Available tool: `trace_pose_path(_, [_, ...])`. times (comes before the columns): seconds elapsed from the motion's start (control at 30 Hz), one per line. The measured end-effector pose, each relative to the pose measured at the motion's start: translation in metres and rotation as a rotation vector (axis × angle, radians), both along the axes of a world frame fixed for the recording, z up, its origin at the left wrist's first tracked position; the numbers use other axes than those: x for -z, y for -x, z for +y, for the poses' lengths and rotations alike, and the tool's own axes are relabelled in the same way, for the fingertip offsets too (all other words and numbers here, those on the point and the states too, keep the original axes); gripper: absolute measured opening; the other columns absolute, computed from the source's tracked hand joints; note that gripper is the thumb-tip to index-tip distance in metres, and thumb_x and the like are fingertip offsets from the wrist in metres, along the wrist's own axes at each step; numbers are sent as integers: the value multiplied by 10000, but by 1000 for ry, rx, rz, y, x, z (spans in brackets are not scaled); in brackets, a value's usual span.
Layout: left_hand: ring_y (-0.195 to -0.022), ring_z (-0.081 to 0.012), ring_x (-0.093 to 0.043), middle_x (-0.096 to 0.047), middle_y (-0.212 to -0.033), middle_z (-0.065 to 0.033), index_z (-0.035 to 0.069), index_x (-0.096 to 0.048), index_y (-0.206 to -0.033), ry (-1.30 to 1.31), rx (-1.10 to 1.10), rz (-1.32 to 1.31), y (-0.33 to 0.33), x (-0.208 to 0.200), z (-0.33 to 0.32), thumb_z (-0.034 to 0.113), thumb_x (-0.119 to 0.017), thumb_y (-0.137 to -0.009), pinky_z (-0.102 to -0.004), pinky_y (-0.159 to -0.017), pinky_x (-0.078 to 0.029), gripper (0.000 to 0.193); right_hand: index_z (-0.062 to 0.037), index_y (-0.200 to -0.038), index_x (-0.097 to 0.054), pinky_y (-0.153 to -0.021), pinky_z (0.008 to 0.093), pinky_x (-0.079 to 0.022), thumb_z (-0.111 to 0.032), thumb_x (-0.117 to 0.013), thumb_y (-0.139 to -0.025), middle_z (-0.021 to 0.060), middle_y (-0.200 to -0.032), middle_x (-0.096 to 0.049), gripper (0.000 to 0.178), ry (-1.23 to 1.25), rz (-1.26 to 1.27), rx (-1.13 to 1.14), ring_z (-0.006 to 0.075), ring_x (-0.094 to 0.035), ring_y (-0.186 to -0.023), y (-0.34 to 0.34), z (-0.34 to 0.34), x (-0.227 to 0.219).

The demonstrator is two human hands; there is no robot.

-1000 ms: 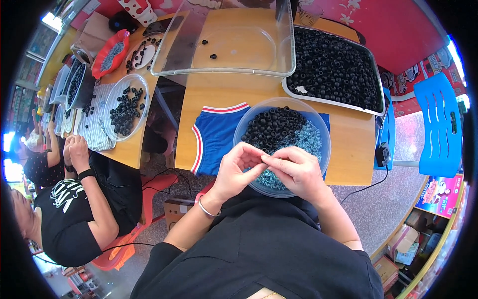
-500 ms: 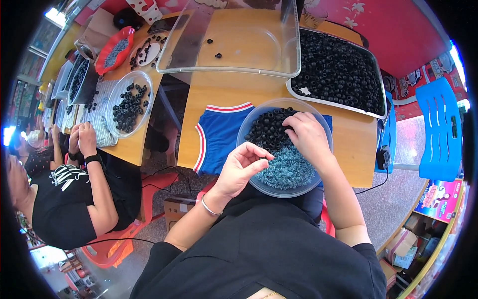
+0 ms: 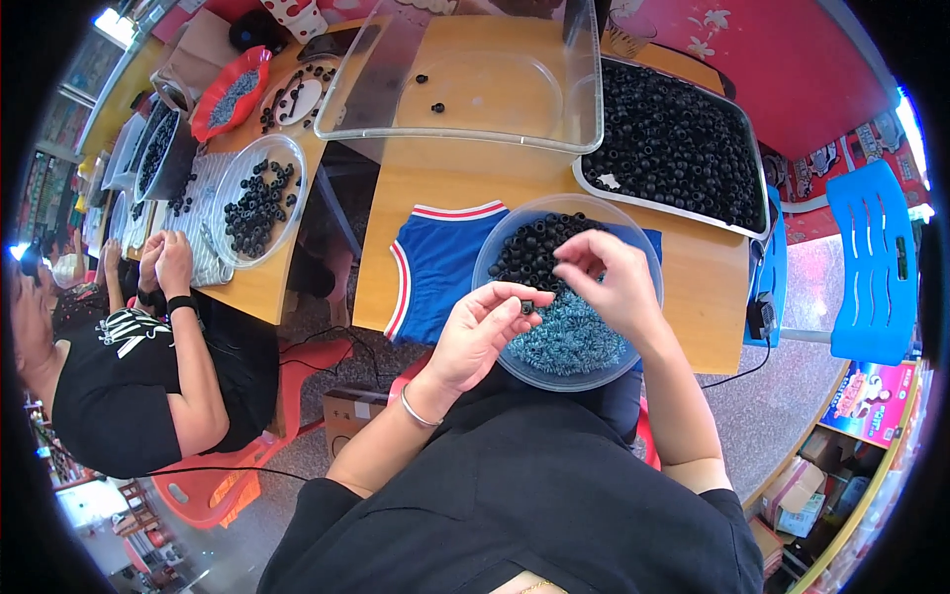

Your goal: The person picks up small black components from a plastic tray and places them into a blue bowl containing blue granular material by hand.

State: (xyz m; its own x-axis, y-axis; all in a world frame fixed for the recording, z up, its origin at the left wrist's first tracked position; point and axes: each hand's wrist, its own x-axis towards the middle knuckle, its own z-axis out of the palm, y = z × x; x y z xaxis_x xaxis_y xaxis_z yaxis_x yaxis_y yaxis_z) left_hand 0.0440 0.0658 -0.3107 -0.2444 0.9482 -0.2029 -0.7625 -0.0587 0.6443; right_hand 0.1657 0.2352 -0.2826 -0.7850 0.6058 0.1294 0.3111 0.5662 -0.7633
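A round clear plastic bowl (image 3: 483, 259) holds small black ring-like plastic pieces (image 3: 529, 246) in its far part and pale blue-green coiled springs (image 3: 569, 342) in its near part. Over the bowl's left side, my left hand (image 3: 475, 337) pinches one black plastic piece (image 3: 527, 307) between thumb and fingertips. Just right of it and slightly higher, my right hand (image 3: 614, 277) hovers above the bowl, thumb and forefinger close together. What those fingers hold, if anything, is too small to make out.
Blue fabric with red-and-white trim (image 3: 445, 262) lies beside the bowl on the wooden table (image 3: 708, 317). Behind stand a clear bin (image 3: 460, 137) and a white tray (image 3: 683, 213) heaped with black pieces. At left, a person (image 3: 129, 396) works near another clear bowl (image 3: 297, 163). A blue chair (image 3: 871, 267) stands right.
My right hand has lifted from the black pieces and come nearer to my left hand. A black piece now shows plainly in my left fingertips.
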Motion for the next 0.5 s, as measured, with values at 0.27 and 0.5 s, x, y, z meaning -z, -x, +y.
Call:
trace_pose_path(0.27, [-995, -138, -631, -643, -1119, -86, 1, -598, -1186, -26, -28, -95, -2, 9, 2, 94, -554, -978, -275, -896, -533, 232, -23, -889, -682, -641, 265, -516, -31, -744, -763, 66, -818, -663, 140, 223, 187, -186, 155, -647, -731, -11, -30, -22])
trace_pose_path(0.5, [-965, -128, -628, -660, -1069, -70, 8, -625, -1168, 6, -41, -71, -2, 9, 1, 96, -606, -951, -268, -876, -525, 235, -31, -835, -664, -624, 291, -516, -53, -765, -732, 68, -774, -655, 146, 113, 204, -151, 190, -643, -709, -10, -36, -18])
